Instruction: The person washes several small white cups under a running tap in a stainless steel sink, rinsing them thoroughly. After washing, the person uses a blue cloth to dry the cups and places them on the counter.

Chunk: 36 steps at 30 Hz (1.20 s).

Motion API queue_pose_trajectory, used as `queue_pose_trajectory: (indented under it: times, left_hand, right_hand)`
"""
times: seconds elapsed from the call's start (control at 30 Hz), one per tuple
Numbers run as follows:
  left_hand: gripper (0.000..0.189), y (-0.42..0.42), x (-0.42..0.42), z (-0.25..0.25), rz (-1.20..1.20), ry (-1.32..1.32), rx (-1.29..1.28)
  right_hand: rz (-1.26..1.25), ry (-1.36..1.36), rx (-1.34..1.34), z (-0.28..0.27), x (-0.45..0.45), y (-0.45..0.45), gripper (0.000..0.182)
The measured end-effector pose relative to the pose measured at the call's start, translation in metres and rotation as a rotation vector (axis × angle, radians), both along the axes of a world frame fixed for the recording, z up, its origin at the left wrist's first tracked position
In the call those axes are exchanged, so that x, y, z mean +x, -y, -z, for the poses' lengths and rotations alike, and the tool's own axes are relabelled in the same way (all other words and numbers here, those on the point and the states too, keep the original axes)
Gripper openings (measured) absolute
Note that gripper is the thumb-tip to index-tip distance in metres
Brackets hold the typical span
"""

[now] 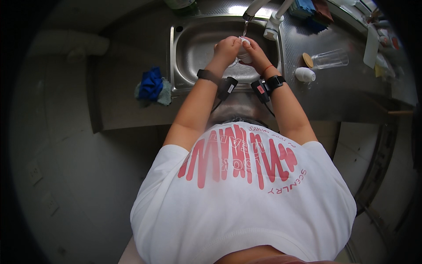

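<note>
Water runs from the faucet (249, 16) onto a small white cup (245, 56) over the stainless steel sink (172, 54). My right hand (258, 54) holds the cup from the right side. At the cup's upper end, my left hand (227, 48) has its fingers closed on something small and white (244, 40), which may be a cloth or part of a cup. The fingertips of both hands meet there, partly hidden under the stream. Each wrist bears a black strap with a small black device.
Right of the sink, a stack of white cups (305, 75) lies near a clear container (331, 59) and a round wooden lid (307, 60). Folded cloths (303, 8) sit farther back. Left of the sink is a blue cloth (150, 85) on a grey-green one (165, 94).
</note>
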<state>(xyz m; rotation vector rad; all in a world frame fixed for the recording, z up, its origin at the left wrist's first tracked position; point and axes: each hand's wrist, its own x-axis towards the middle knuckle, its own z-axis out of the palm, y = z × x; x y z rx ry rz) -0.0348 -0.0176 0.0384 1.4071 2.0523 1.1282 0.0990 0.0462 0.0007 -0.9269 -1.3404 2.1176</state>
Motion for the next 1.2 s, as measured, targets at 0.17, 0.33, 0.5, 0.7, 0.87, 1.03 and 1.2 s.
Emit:
queue_pose_trajectory:
  times: [0.17, 0.33, 0.5, 0.7, 0.87, 1.03, 1.2]
  left_hand:
    - [0.032, 0.002, 0.007, -0.002, 0.001, 0.139, 0.065]
    - [0.03, 0.013, 0.006, -0.001, 0.176, -0.211, 0.263]
    - [0.023, 0.022, 0.003, -0.001, 0.168, -0.299, 0.239]
    - [0.021, 0.028, -0.017, 0.005, 0.172, 0.015, 0.06]
    - [0.027, 0.029, -0.013, -0.006, -0.015, 0.179, -0.105]
    - [0.036, 0.015, -0.002, -0.013, -0.149, 0.067, -0.187]
    - [0.042, 0.0, 0.002, -0.003, -0.121, 0.037, -0.198]
  right_hand:
    - [-0.024, -0.007, -0.054, -0.019, 0.006, 0.003, 0.051]
    - [0.086, -0.037, -0.214, -0.03, 0.008, -0.005, 0.056]
    - [0.081, 0.028, -0.352, -0.035, 0.0, -0.004, 0.049]
    - [0.238, 0.095, 0.229, -0.004, -0.013, -0.015, 0.05]
    - [0.389, 0.327, 0.748, -0.01, 0.0, -0.009, 0.046]
    - [0.164, 0.864, 1.047, -0.035, 0.031, 0.002, 0.049]
    - [0.269, 0.965, 1.175, -0.031, 0.061, 0.023, 0.046]
